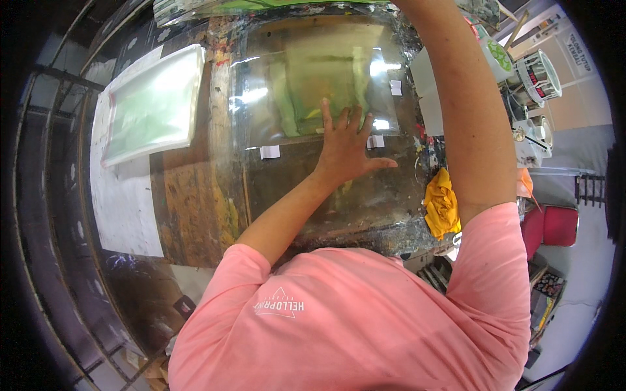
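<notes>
My left hand (345, 144) lies with fingers spread on the near edge of a clear plastic sheet (261, 114) on the stained worktable. The sheet is glossy and reflects light, with a greenish-yellow tint over its middle. Small folded white tabs sit along its edges: one tab (269, 152) left of my hand, another tab (375, 142) beside my thumb, and a third tab (396, 87) at the right edge. My right arm reaches forward past the top edge of the picture, so my right hand is out of sight.
On the left, a stack of clear plastic sheets (156, 107) lies on white paper (124, 215). A crumpled yellow cloth (442, 205) sits at the table's right edge. Tubs and a white pail (538, 77) stand to the right, above a red chair (559, 225). A green strip (280, 5) crosses the far end.
</notes>
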